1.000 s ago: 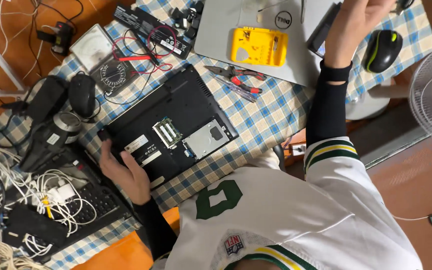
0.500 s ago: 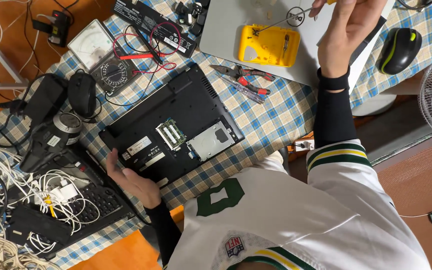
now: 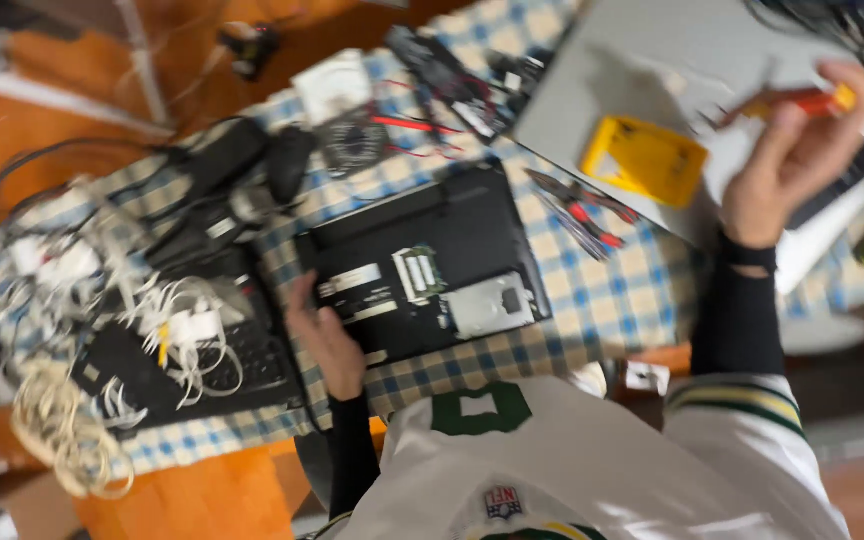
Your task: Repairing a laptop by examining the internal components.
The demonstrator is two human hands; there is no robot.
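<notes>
Bracing open laptop base with flat left hand; right hand pinching probably screwdriver beyond laptop; I'm keeping tip vertical.

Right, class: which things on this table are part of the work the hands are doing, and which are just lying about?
In use:
- left hand resting on the opened black laptop base
- right hand holding up an orange-handled screwdriver

Lying about:
- yellow case
- red-handled pliers
- small fan
- white cables
- black keyboard
</notes>
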